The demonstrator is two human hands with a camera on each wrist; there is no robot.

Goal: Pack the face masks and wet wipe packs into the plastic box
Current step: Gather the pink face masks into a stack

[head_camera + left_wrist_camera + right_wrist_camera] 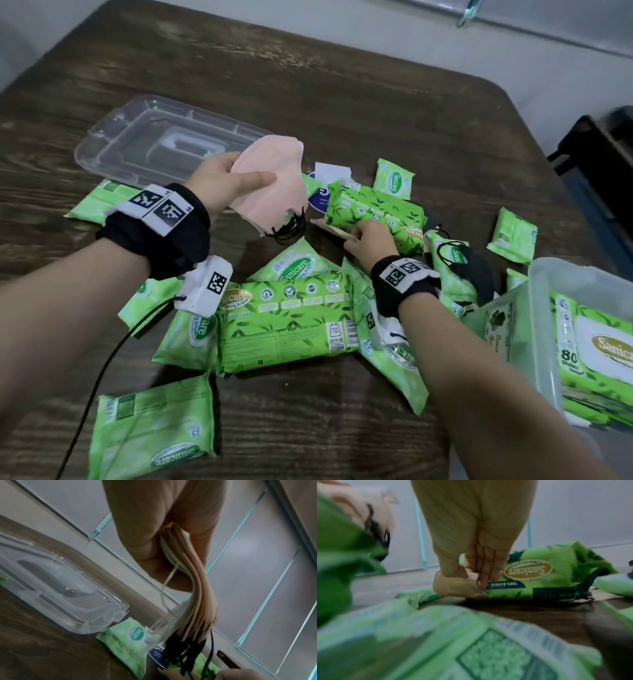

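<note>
My left hand [236, 178] holds a stack of pink face masks [274, 195] above the table, thumb on top, black ear loops hanging down. In the left wrist view the stack [197, 588] is pinched edge-on between thumb and fingers [142, 545]. My right hand [363, 236] reaches under a large green wet wipe pack [373, 209] and pinches the edge of a beige face mask [330, 229] lying beneath it. In the right wrist view thumb and fingers [481, 568] close on that mask [453, 588] beside the pack [547, 574]. The plastic box [534, 308] at the right holds a large wipe pack [596, 346].
The clear box lid [164, 137] lies at the back left. Several small and large green wipe packs litter the dark wooden table [342, 96], one big pack [284, 325] between my arms. A black mask [478, 270] lies on packs near the box. A black cable [102, 370] trails under my left arm.
</note>
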